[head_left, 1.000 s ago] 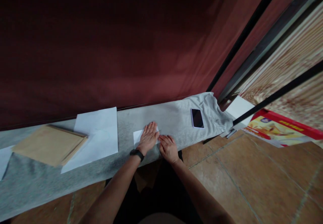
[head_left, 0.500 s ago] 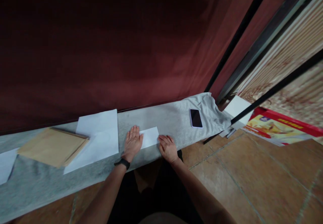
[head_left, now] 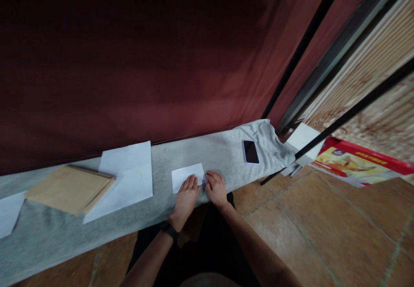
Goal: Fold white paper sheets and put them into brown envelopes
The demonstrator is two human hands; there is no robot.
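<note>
A small folded-looking white sheet of paper point(head_left: 184, 175) lies flat on the grey cloth. My left hand point(head_left: 187, 194) rests palm down on its lower right part, fingers stretched out and side by side. A dark band circles that wrist. At the paper's right edge is my right hand point(head_left: 216, 187), its fingers lying on the cloth and slightly bent, with the tips close to the edge. Neither hand grips anything that I can see. The left fingers cover part of the paper.
Left on the grey cloth point(head_left: 163, 166) are a larger white sheet point(head_left: 136, 175), brown envelopes point(head_left: 69, 190) and another white sheet point(head_left: 11, 213). A phone point(head_left: 251, 152) lies to the right. Black poles point(head_left: 299, 54) rise there. A red-yellow box point(head_left: 359, 162) is on the tiled floor.
My left hand has slid right from the paper's left edge onto its lower right part, uncovering the left side. My right hand has shifted slightly right.
</note>
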